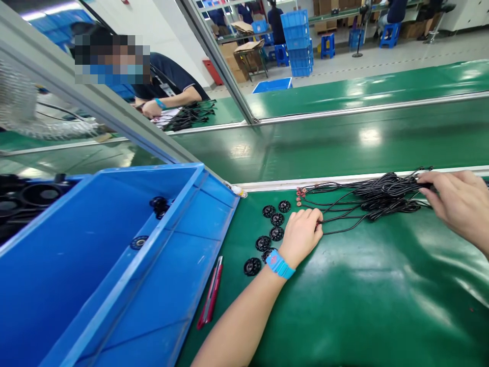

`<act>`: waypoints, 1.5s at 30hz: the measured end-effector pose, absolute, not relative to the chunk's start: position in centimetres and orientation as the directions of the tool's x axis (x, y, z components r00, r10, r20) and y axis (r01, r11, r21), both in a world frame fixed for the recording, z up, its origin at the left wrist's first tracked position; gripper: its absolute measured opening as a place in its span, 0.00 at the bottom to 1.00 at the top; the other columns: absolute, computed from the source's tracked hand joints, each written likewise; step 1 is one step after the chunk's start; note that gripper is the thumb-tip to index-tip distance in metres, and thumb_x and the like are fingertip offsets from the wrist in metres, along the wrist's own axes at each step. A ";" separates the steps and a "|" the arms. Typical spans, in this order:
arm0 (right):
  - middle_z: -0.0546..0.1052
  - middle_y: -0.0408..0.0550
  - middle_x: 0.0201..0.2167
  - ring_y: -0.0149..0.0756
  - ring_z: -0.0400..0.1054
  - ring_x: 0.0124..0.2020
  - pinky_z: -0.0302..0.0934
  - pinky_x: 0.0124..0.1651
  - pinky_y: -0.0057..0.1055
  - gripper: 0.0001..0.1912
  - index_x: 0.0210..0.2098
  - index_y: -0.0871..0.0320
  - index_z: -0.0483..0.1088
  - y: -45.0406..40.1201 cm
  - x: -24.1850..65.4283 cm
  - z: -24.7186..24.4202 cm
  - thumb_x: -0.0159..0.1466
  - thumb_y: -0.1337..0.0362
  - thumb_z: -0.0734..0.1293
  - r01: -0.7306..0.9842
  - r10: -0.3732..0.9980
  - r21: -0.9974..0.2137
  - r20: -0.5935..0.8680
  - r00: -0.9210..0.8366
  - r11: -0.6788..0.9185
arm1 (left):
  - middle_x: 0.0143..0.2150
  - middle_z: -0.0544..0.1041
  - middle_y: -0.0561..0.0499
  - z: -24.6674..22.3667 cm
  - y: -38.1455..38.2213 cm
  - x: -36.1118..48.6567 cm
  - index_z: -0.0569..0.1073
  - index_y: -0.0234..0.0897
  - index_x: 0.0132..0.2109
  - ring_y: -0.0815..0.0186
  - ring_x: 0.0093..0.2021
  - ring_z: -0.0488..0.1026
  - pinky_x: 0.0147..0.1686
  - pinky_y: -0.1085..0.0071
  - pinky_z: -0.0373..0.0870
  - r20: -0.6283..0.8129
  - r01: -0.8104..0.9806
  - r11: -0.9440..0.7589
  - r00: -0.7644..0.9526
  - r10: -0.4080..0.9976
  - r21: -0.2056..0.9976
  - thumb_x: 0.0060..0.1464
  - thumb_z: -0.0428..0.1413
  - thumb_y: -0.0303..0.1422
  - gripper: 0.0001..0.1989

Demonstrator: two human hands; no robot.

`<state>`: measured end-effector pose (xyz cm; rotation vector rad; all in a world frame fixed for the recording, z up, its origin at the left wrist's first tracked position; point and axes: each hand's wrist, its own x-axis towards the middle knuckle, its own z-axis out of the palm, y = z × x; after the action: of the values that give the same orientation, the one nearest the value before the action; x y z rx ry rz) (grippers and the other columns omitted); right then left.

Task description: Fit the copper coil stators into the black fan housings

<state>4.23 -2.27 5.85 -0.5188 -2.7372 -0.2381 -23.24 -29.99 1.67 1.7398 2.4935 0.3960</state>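
Note:
A bundle of black cables (385, 191) lies along the white edge strip of the green work surface, with small reddish ends (300, 193) at its left. My left hand (303, 232), a blue band on its wrist, has its fingers closed at the end of one cable. At the bundle's right end, my right hand (456, 196) pinches the black cables between thumb and fingers. Several black round parts (277, 219) lie to the left of my left hand, one of them partly hidden by the wrist.
Big blue bin (206, 219) at the left, with a few black round parts (159, 205) on its ledge. A red cutter knife (211, 295) lies beside it. Behind a metal frame post (225, 66), a person (171, 76) handles cables across the bench.

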 end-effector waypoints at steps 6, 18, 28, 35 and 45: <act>0.79 0.56 0.49 0.52 0.71 0.46 0.65 0.52 0.49 0.19 0.56 0.56 0.69 -1.1 4.4 3.1 0.76 0.52 0.57 0.289 0.268 0.034 0.287 -0.920 0.957 | 0.40 0.77 0.47 1.5 -30.0 -23.6 0.73 0.41 0.40 0.53 0.45 0.73 0.45 0.56 0.66 0.124 0.894 0.393 -0.424 0.897 0.217 0.62 0.53 0.24 0.07; 0.72 0.57 0.54 0.50 0.65 0.46 0.64 0.53 0.48 0.32 0.59 0.51 0.75 -2.2 2.6 0.7 0.67 0.36 0.65 0.222 0.209 0.028 0.250 -0.945 0.975 | 0.70 0.68 0.40 0.8 -30.9 -24.6 0.68 0.39 0.35 0.41 0.77 0.53 0.72 0.37 0.54 0.130 0.916 0.218 -0.274 0.953 0.337 0.65 0.58 0.38 0.12; 0.74 0.58 0.55 0.50 0.67 0.45 0.63 0.49 0.47 0.45 0.73 0.50 0.61 -3.2 2.0 0.5 0.65 0.31 0.65 0.219 0.214 0.001 0.212 -0.954 0.976 | 0.51 0.79 0.47 1.4 -31.4 -22.8 0.69 0.41 0.35 0.49 0.63 0.70 0.69 0.37 0.52 0.150 0.904 0.202 -0.275 0.950 0.376 0.58 0.60 0.31 0.06; 0.74 0.55 0.43 0.51 0.67 0.44 0.63 0.48 0.48 0.37 0.56 0.54 0.74 -3.3 2.1 1.2 0.64 0.31 0.65 0.194 0.201 -0.056 0.195 -0.960 0.979 | 0.57 0.78 0.46 0.9 -32.0 -23.3 0.69 0.41 0.33 0.52 0.65 0.71 0.70 0.45 0.57 0.149 0.892 0.207 -0.287 0.946 0.402 0.59 0.62 0.34 0.10; 0.74 0.58 0.58 0.55 0.70 0.51 0.66 0.53 0.53 0.42 0.65 0.53 0.66 -3.6 2.8 1.2 0.64 0.30 0.66 0.198 0.226 -0.168 0.171 -0.959 0.966 | 0.55 0.80 0.44 2.2 -32.3 -25.1 0.74 0.41 0.49 0.53 0.58 0.73 0.58 0.53 0.65 0.243 0.826 0.406 -0.518 0.820 0.391 0.72 0.51 0.35 0.08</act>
<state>2.77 -3.56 1.20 -0.3183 -2.9262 0.2214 -25.13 -32.25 2.20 1.5474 2.6445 0.7472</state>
